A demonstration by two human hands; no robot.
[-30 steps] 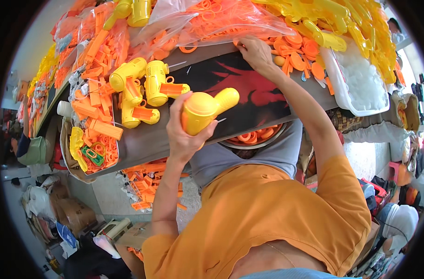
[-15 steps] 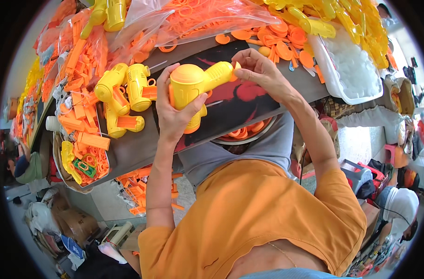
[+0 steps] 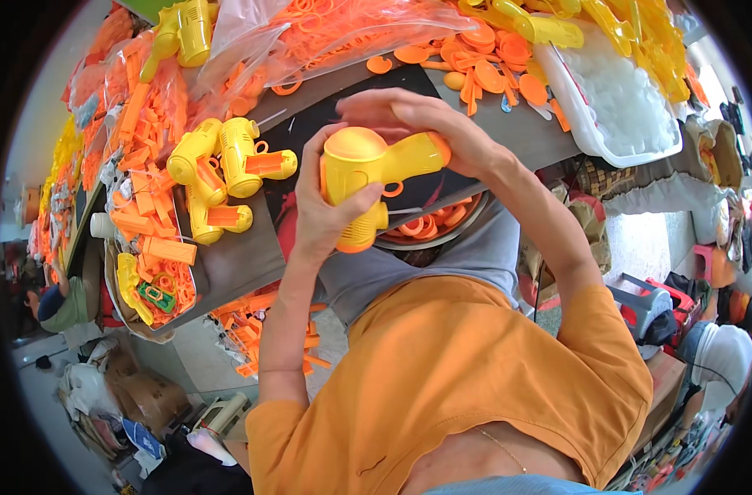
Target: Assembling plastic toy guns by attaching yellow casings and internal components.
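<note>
A gun-shaped yellow plastic toy (image 3: 354,176) with orange ends is in my left hand (image 3: 314,210), the thumb lying across its front. Its arm points right and ends in an orange cap (image 3: 444,148). My right hand (image 3: 446,124) is at that capped end, palm side against it. The right fingers stretch out beyond the toy to the left and are smeared by motion. An orange ring-shaped trigger (image 3: 393,190) shows under the arm. To the left lie several similar yellow toys (image 3: 248,161) with orange pieces in them.
Orange parts (image 3: 149,210) fill a box at the left. Clear bags of orange pieces (image 3: 343,33) and loose orange discs (image 3: 491,78) lie along the far side. A white tub (image 3: 632,157) of translucent pieces stands at the right. A metal bowl (image 3: 467,227) of orange rings sits by my lap.
My right fingers have gone from pinching a small orange piece at the toy's end to stretching out with the palm against it. The toy has shifted slightly right and nearer me.
</note>
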